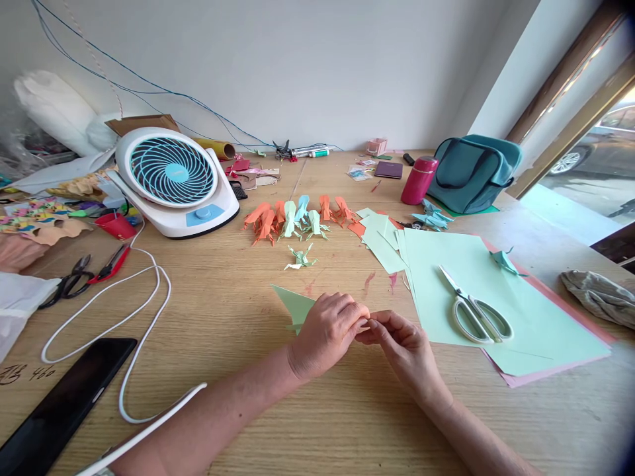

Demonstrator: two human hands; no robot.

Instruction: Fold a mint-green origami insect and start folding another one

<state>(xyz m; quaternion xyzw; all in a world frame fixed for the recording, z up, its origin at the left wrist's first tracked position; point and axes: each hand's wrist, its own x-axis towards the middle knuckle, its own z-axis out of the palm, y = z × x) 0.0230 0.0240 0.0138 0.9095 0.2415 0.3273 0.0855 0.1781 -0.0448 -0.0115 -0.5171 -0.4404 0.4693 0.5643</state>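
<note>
A piece of light green paper (294,304), folded to a point at its far left end, sticks out past my left hand (330,330). My left hand is closed around it, knuckles up. Beside it, my right hand (399,344) pinches at the paper's near end, fingertips meeting the left ones; what lies between them is hidden. Beyond my hands sits a small green folded-paper figure (300,257). Farther back stands a group of folded figures in orange (265,225), green (314,225) and blue (301,208).
Scissors (476,311) lie on large green sheets (540,337) at right, near cut green pieces (381,241). A pink bottle (419,180) and teal bag (471,173) stand behind. At left are a fan (173,175), white cable (159,264), pliers (109,264) and a phone (69,403).
</note>
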